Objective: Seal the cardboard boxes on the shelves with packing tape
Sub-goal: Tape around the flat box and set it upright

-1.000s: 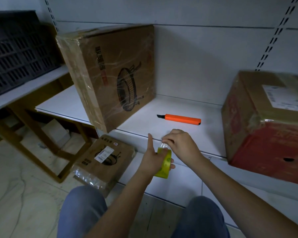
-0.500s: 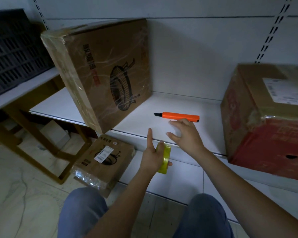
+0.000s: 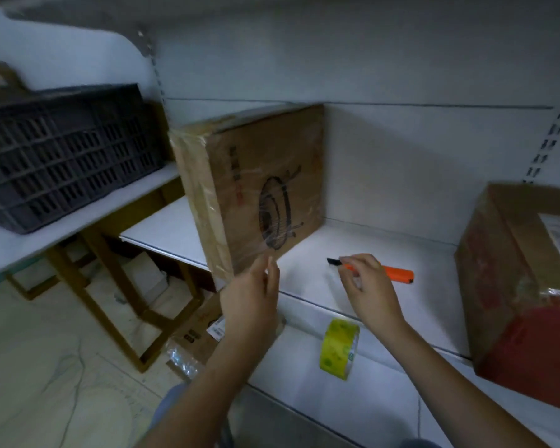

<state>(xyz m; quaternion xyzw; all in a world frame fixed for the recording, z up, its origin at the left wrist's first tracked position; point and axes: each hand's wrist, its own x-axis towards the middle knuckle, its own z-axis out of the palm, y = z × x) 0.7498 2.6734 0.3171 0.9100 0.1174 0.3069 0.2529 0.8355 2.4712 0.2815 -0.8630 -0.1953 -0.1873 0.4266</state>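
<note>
Dark slatted crate (image 3: 62, 153) on wooden-legged table (image 3: 78, 218)

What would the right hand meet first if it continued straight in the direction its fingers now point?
Most likely the orange utility knife lying on the white shelf. The right hand reaches up and back over it, fingertips by the black blade end; whether they already touch it is unclear.
</note>
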